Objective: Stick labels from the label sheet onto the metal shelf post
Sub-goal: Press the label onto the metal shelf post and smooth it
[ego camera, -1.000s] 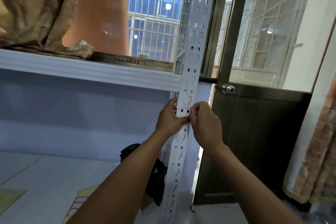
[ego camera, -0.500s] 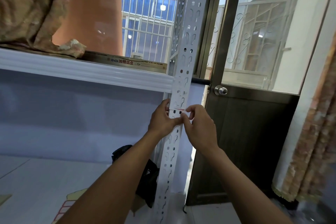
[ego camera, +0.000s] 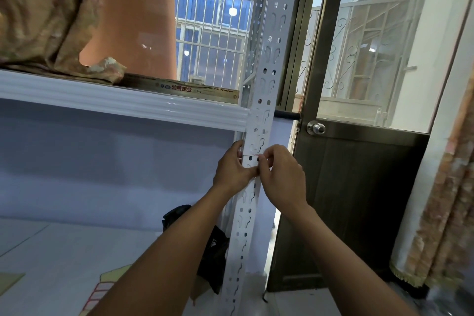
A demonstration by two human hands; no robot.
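Left hand (ego camera: 232, 169) and right hand (ego camera: 280, 178) both pinching small white red-edged label (ego camera: 252, 160) against white perforated metal shelf post (ego camera: 269, 59), just below white shelf edge (ego camera: 123, 101).

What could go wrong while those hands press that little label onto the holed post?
The label sits on the metal shelf post amid punched slots, so part may bridge a hole and lift later. The left hand and right hand cover most of it, so it could go on crooked unnoticed.
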